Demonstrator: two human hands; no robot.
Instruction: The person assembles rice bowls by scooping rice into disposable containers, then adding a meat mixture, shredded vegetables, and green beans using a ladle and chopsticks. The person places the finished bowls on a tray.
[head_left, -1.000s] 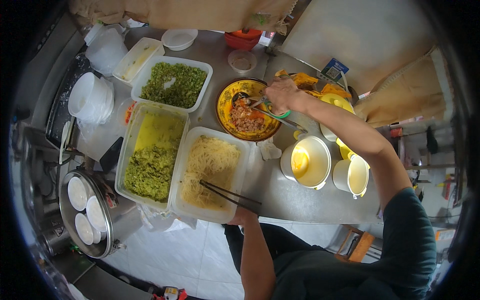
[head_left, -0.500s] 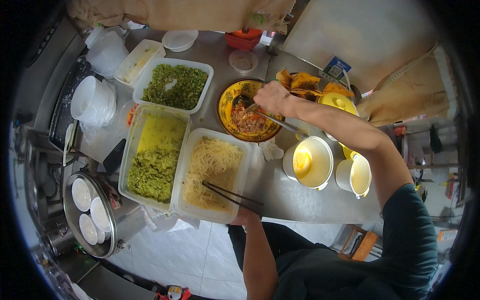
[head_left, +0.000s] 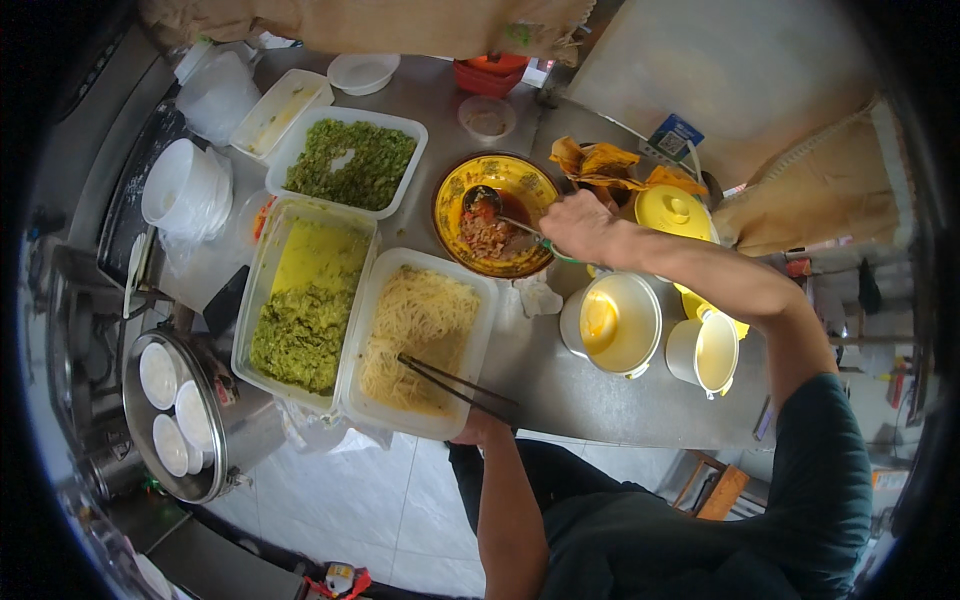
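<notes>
My right hand (head_left: pixel 582 228) is closed around the handle of a metal ladle (head_left: pixel 520 228). The ladle's scoop rests inside a yellow patterned bowl (head_left: pixel 450 190) holding a reddish chopped mixture (head_left: pixel 488 238) and dark liquid. At the near edge of a white tub (head_left: pixel 487 330) of pale shreds (head_left: pixel 420 310) is my left hand (head_left: pixel 483 428); its fingers are hidden by the tub, so its grip does not show. Dark chopsticks (head_left: pixel 455 382) lean in the shreds and cross the rim above that hand.
Left of the shreds stand tubs of green mash (head_left: pixel 295 345) and chopped greens (head_left: pixel 360 160). A white bucket (head_left: pixel 640 325) and a smaller pail (head_left: pixel 705 352) stand on the right, below a yellow-lidded container (head_left: pixel 672 210). Stacked white bowls (head_left: pixel 185 185) are far left.
My right hand has moved right and toward me, away from above the bowl, with the ladle's scoop still in the bowl. My left hand stays by the tub.
</notes>
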